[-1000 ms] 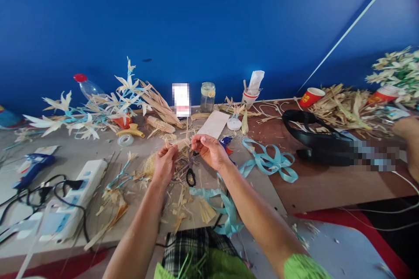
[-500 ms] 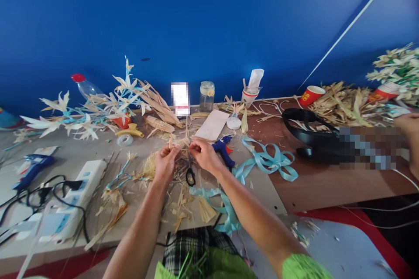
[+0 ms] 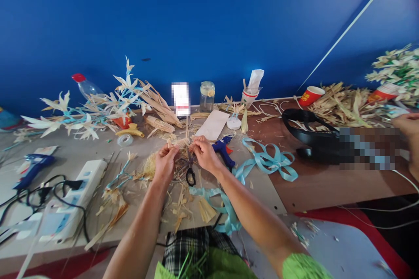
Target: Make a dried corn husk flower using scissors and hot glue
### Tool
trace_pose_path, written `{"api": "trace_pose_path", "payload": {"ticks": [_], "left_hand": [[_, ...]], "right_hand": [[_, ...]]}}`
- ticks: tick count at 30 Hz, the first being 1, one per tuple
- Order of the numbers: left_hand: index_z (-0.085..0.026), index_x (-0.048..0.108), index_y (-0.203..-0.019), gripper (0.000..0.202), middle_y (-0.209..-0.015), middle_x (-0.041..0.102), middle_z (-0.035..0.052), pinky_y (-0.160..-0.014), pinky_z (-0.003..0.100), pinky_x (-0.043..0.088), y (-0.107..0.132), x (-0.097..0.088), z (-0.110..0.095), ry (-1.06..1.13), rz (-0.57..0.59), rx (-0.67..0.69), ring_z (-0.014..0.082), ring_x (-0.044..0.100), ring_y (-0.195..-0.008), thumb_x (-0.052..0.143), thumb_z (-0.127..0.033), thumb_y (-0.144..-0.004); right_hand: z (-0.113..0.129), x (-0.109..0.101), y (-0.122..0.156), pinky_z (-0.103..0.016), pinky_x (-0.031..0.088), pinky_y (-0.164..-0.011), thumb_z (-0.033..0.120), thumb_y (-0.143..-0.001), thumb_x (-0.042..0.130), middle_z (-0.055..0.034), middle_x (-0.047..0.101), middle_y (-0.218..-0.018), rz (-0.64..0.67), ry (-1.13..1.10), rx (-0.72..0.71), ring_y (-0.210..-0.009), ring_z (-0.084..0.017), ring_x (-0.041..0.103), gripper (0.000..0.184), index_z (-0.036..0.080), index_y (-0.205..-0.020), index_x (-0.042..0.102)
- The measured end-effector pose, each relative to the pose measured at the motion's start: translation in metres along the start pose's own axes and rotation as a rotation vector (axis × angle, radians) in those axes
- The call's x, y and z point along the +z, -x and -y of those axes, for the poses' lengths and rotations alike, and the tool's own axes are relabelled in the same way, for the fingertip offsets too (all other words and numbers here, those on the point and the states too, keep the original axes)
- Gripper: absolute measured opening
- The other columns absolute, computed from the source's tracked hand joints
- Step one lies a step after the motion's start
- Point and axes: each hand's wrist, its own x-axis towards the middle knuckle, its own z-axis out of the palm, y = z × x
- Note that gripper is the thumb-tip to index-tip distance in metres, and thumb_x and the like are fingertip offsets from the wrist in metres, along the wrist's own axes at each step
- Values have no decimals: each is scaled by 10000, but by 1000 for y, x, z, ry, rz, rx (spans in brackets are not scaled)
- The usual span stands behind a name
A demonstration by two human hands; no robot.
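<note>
My left hand point(image 3: 164, 163) and my right hand point(image 3: 205, 154) meet above the table's middle, both with fingers pinched on a small pale piece of dried corn husk point(image 3: 182, 143) held between them. Black-handled scissors point(image 3: 190, 175) lie just below the hands among husk scraps. A blue glue gun point(image 3: 223, 149) lies right beside my right hand. Light blue ribbon point(image 3: 268, 161) loops across the table to the right and trails down toward my lap.
Husk flowers point(image 3: 88, 115) with blue stems lie at the back left. A white power strip point(image 3: 70, 200) and another blue glue gun point(image 3: 32, 166) sit at the left. A jar point(image 3: 207, 96), paper cups point(image 3: 310, 95), a black headset point(image 3: 310, 133) and a husk pile point(image 3: 347, 107) stand behind. Another person's hand point(image 3: 409, 133) shows at the far right.
My right hand has moved left and closed in on the left hand, uncovering the blue glue gun. The person's hand at the far right has shifted slightly.
</note>
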Motion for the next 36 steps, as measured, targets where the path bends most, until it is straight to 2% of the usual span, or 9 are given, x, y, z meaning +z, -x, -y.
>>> {"api": "trace_pose_path", "payload": {"ticks": [8,13,17,20,22,27,29,31,36], "left_hand": [[-149,551,-575,291,-515,470,-58,-504,200,339,-3,-3,5,-18,44,-12,54,399,-473,780,-325,-608],[-148,563,-576,287,-520,486,-49,-501,207,328,-3,-4,7,-96,76,-5,62,410,-483,769,-342,-622],[-151,556,-564,293,-512,483,-51,-504,210,326,-2,-3,7,-108,92,-14,64,411,-485,766,-348,-620],[-151,545,-563,302,-512,487,-51,-497,211,324,-2,-2,5,-94,66,-24,61,407,-474,769,-347,-616],[-151,544,-572,306,-516,497,-50,-488,211,321,-1,-1,4,-87,61,-43,60,408,-464,769,-355,-612],[-152,547,-587,305,-510,501,-52,-488,210,326,-1,-1,2,-80,38,-56,65,427,-459,771,-359,-599],[-153,546,-588,298,-508,498,-54,-486,209,325,-1,-2,2,-71,33,-46,64,429,-459,769,-350,-603],[-152,552,-597,289,-509,495,-57,-480,207,317,-1,-3,3,-74,35,-38,62,426,-457,769,-344,-609],[-148,575,-615,275,-538,504,-61,-501,200,331,-2,-3,5,-35,20,0,50,405,-472,777,-334,-602]], "right_hand": [[3,2,1,-274,358,-634,473,-836,511,14,447,-551,33,-362,267,-590,-123,431,433,189,-511,483],[15,4,2,-266,390,-630,520,-734,638,-15,571,-706,22,-843,391,-626,-111,467,466,177,-478,455],[19,0,1,-261,419,-614,500,-676,707,-15,601,-753,68,-1065,472,-603,-101,486,343,175,-640,600],[15,-2,0,-284,454,-687,469,-730,655,-25,608,-765,90,-955,446,-679,-127,530,307,179,-832,667],[11,-1,0,-308,459,-763,375,-762,621,-47,615,-866,85,-699,351,-761,-146,548,246,179,-902,672],[10,4,3,-307,463,-765,139,-730,569,-76,572,-967,30,-85,47,-810,-160,541,146,166,-847,651],[12,4,3,-287,450,-708,140,-732,580,-48,564,-821,44,-16,-4,-766,-160,524,43,171,-726,609],[13,2,2,-272,425,-683,169,-758,580,-16,526,-696,70,2,-11,-714,-151,502,124,178,-638,550],[10,-3,0,-254,384,-647,257,-843,512,5,489,-623,92,-9,61,-655,-136,463,207,180,-651,525]]}}
